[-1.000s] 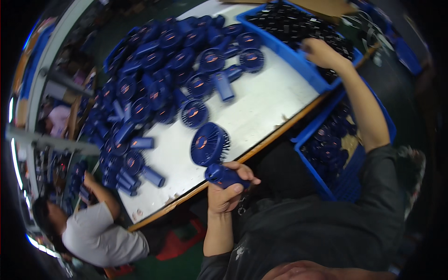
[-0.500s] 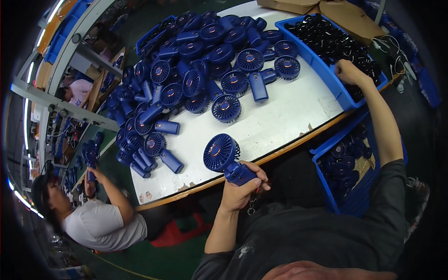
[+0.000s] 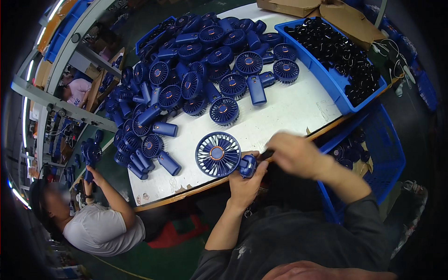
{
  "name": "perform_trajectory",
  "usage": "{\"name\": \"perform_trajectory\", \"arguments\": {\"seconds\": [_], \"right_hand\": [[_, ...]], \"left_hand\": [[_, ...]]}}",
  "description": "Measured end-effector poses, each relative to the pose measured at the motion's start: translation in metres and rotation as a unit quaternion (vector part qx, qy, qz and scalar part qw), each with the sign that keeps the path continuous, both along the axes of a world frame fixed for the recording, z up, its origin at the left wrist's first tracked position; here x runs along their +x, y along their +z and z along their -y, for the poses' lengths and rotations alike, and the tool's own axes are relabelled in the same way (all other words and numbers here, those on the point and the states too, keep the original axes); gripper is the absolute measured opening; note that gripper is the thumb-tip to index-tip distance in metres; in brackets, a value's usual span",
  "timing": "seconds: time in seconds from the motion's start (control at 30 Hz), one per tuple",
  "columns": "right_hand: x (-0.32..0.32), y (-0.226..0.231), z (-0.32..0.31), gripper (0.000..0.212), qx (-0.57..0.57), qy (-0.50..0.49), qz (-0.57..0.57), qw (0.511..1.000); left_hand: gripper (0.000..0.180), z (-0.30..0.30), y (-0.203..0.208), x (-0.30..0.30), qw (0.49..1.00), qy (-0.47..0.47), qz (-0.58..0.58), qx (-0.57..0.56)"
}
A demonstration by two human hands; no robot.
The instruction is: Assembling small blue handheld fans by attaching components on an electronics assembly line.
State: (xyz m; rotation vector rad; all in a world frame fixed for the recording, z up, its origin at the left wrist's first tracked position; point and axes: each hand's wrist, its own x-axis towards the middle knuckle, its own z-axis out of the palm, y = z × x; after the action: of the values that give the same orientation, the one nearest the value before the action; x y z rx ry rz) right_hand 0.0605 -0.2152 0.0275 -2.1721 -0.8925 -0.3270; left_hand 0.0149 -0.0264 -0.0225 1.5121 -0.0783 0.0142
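Observation:
A dark blue handheld fan [image 3: 217, 154] is gripped by its handle in my left hand [image 3: 246, 189], its round grille held above the table's front edge. My right hand [image 3: 296, 156], smeared by motion, pinches a small black part [image 3: 267, 154] close to the fan's handle. Whether the part touches the handle I cannot tell. Below my left wrist hangs a metal ring [image 3: 248, 213]. Many similar blue fans [image 3: 191, 84] are heaped on the white table [image 3: 298, 112] ahead.
At the far right of the table stands a blue tray [image 3: 343, 88] of small black parts. Beneath the edge on the right, a blue crate [image 3: 392, 161] holds more fans. A co-worker [image 3: 105, 226] on the left holds another fan. Cardboard [image 3: 350, 21] lies behind the tray.
My right hand has come from the tray to the fan's handle, now with a black part. The left hand has turned the fan, so its grille faces up more.

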Motion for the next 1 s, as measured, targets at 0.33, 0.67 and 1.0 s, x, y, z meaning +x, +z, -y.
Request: {"name": "perform_trajectory", "arguments": {"seconds": [0.33,0.67,1.0], "right_hand": [[-0.007,-0.008,-0.012,0.023,0.214,0.076,-0.484,0.845],[0.012,0.007,-0.040,0.034,-0.003,0.106,0.050,0.993],[-0.039,-0.027,-0.049,0.068,0.041,-0.036,0.039,0.998]], "left_hand": [[0.026,-0.019,0.012,-0.002,0.983,-0.026,-0.152,-0.099],[0.077,-0.025,-0.007,-0.008,0.909,-0.185,-0.176,-0.329],[0.060,-0.005,0.006,-0.008,0.988,-0.118,-0.088,-0.045]]}}
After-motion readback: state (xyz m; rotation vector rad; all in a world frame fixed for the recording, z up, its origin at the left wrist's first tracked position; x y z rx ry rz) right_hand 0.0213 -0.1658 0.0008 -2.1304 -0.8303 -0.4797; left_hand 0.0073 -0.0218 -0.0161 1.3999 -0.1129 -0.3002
